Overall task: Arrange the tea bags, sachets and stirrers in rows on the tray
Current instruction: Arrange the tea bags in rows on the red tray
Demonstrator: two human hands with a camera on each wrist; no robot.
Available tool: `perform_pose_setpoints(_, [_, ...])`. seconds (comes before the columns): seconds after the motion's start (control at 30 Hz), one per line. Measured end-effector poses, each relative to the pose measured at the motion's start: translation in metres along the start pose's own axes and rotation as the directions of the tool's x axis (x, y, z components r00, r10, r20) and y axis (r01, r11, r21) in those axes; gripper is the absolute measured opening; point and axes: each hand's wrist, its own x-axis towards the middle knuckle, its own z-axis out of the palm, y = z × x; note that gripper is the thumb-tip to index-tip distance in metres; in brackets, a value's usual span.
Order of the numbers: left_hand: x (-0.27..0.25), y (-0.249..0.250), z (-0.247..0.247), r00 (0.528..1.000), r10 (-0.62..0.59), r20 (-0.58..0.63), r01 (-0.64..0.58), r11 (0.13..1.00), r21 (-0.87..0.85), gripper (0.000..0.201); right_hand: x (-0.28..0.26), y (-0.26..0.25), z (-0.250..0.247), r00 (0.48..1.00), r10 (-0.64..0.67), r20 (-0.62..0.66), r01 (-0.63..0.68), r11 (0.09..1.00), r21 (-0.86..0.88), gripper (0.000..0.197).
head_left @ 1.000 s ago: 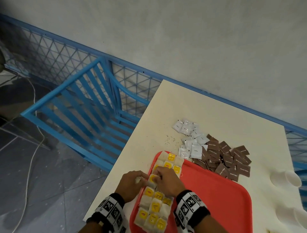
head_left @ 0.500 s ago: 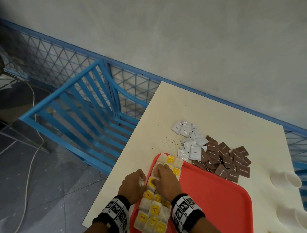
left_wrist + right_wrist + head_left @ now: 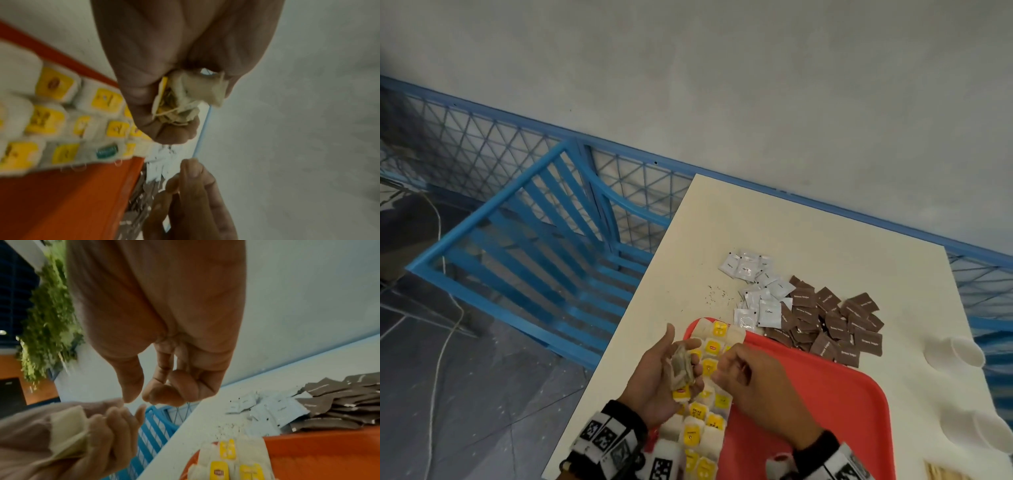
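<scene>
Soft, even, dim daylight; motion blur in both wrist views, wide-angle bending at edges.

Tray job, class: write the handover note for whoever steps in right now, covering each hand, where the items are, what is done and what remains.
Left hand: holds a small bunch of tea bags above the tray's left edge.
Right hand: over the tray, fingers curled, nothing visibly held.
Done: tea bag rows along the left side of the red tray.
Left: place the held bags; white sachets and brown sachets lie piled on the table. Stirrers not clearly visible.
</scene>
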Motion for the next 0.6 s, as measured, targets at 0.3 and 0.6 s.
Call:
perform_pose_setpoints(0.3, [0.007,-0.033,0.050,0.989,0.145,0.028,-0.139,0.979,-0.150,0.020,-0.031,-0.008,0.006,0.979,0.180,-0.098,-0.177,0.983,0.038,0.035])
perform_pose_setpoints(0.6, [0.019,-0.047,0.054,0.983,0.182,-0.013,-0.178,0.939,-0.293,0.013,-0.043,-0.011,-0.027,0.973,0.204,-0.108,-0.172,0.952,0.253,0.021])
